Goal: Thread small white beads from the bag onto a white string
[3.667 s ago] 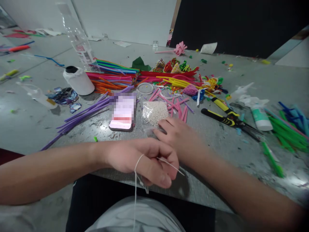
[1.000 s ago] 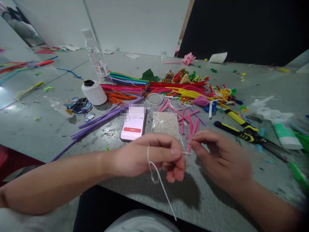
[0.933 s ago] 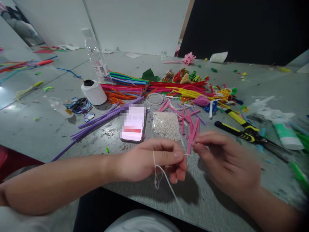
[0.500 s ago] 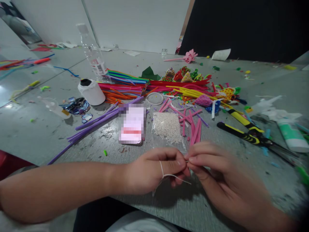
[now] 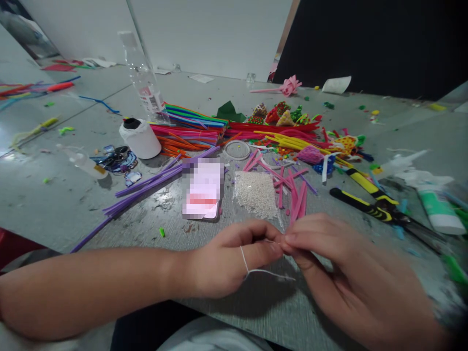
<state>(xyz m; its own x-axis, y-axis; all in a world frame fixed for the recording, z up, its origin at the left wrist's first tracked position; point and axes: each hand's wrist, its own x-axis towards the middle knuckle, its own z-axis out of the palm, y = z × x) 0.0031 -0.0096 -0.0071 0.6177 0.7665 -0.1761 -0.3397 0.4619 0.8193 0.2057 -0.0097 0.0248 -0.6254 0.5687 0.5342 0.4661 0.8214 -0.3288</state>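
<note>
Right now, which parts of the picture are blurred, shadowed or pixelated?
Head view: right hand blurred near the wrist; head view: dark shadow on the table below the left hand; head view: pixel blocks over much of the phone.

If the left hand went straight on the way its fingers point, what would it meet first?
The right hand, most likely: it sits directly ahead of the left hand, though whether they touch is unclear.
</note>
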